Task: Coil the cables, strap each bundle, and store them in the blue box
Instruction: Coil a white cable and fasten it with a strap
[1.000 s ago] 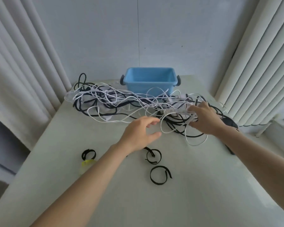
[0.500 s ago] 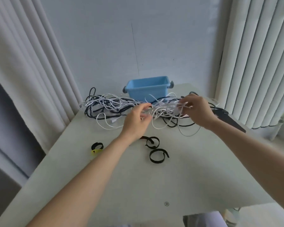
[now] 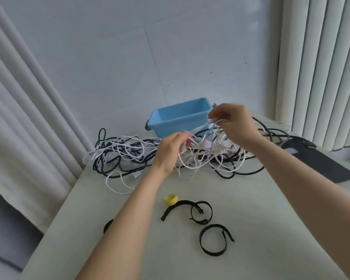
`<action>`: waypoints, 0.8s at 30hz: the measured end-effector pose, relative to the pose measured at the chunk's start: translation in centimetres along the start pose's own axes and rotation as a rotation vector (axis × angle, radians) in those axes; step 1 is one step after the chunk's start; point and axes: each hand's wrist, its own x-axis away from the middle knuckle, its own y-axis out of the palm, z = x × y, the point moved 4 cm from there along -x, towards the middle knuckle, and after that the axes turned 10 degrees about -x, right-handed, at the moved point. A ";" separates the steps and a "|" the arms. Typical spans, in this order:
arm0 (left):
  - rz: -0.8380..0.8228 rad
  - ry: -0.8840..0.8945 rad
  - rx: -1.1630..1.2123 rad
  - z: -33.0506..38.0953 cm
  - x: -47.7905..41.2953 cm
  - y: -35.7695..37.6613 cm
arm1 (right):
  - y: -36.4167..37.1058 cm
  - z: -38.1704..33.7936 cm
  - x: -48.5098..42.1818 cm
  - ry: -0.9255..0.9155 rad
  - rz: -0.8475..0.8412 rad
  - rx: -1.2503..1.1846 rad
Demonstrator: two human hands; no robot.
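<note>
a pale curtain (image 3: pixel 18 118) hangs at the far left, beside the edge of the light table (image 3: pixel 129 259). on the back left part of the table lies a tangle of cables (image 3: pixel 121 152), white and black loops crossing one another and spreading rightward behind both hands. near the front left a black strap (image 3: pixel 107 226) shows from under the left forearm, mostly hidden. the left hand (image 3: pixel 171 150) sits over the middle of the tangle, fingers curled into the white strands (image 3: pixel 200 129) and gripping them; which single cable it has cannot be told. nearer the front a small yellow roll (image 3: pixel 171 199) rests on the table, just beside one end of a curved black strap (image 3: pixel 177 205). right of that lies a looped black strap (image 3: pixel 200 221), and closer to the front a second looped strap (image 3: pixel 200 240). the blue box (image 3: pixel 180 118) stands open side up at the back of the table, behind the tangle. the right hand (image 3: pixel 232 126) is raised above the pile in front of the box's right end, thumb and fingers pinching white strands that run down toward the left hand and the heap. black loops sweep out to its right. a dark flat object (image 3: pixel 315 162) lies at the table's right edge, and pale vertical folds (image 3: pixel 321 67) fill the far right.
</note>
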 end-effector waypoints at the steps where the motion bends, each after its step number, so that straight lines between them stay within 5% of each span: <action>1: 0.035 -0.019 0.003 -0.8 -0.3 -0.2 | 0.4 0.7 -0.4 0.021 0.009 0.025; 9: 0.230 -0.332 0.297 -5.5 -1.2 -3.8 | -2.5 3.0 -1.1 0.403 0.065 -0.179; 12: 0.191 -0.363 0.516 -6.3 -1.4 -4.6 | -3.2 1.9 -1.3 0.417 -0.122 0.061; 15: 0.167 -0.269 0.659 -5.6 -1.2 -5.4 | -2.1 -2.6 -1.0 0.256 -0.445 0.331; 18: 0.174 -0.158 0.691 -3.1 -0.8 -5.9 | 0.1 -6.5 0.6 0.137 -0.656 0.266; 24: 0.170 0.096 0.475 2.1 1.3 -5.6 | 5.4 -7.5 2.8 0.168 -0.560 -0.079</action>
